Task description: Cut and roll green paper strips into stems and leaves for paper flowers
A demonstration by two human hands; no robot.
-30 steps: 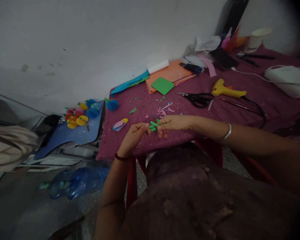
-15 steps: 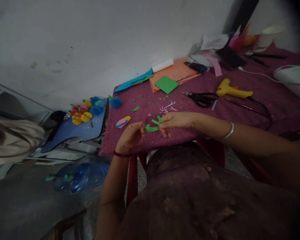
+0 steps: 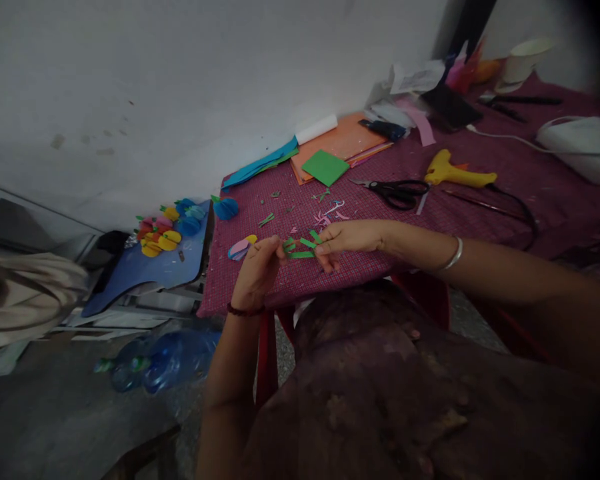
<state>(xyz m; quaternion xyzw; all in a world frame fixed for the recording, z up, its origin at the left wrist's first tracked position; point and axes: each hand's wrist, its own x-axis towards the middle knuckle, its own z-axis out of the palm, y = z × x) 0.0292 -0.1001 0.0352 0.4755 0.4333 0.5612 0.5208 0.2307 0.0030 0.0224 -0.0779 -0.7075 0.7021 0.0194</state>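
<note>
Narrow green paper strips (image 3: pixel 300 255) stretch between my two hands, just above the near edge of the table. My left hand (image 3: pixel 259 270) pinches the strips' left ends between thumb and fingers. At the other side, my right hand (image 3: pixel 344 241) is closed on their right ends, with short green ends sticking up past the thumb. Left of my left hand lies a small stack of pink, blue and yellow paper cutouts (image 3: pixel 241 247). Pink and white paper scraps (image 3: pixel 327 217) are scattered behind my right hand.
Black-handled scissors (image 3: pixel 397 193) and a yellow glue gun (image 3: pixel 457 172) lie to the right. A green paper square (image 3: pixel 325 167) rests on orange sheets (image 3: pixel 353 137) by the wall. Colourful paper pumpkins (image 3: pixel 167 227) sit on a blue board (image 3: pixel 145 267) at left.
Both hands stay closed on the green strips, whose left ends have shifted slightly. The whole view has turned a little, so the table things appear further left.
</note>
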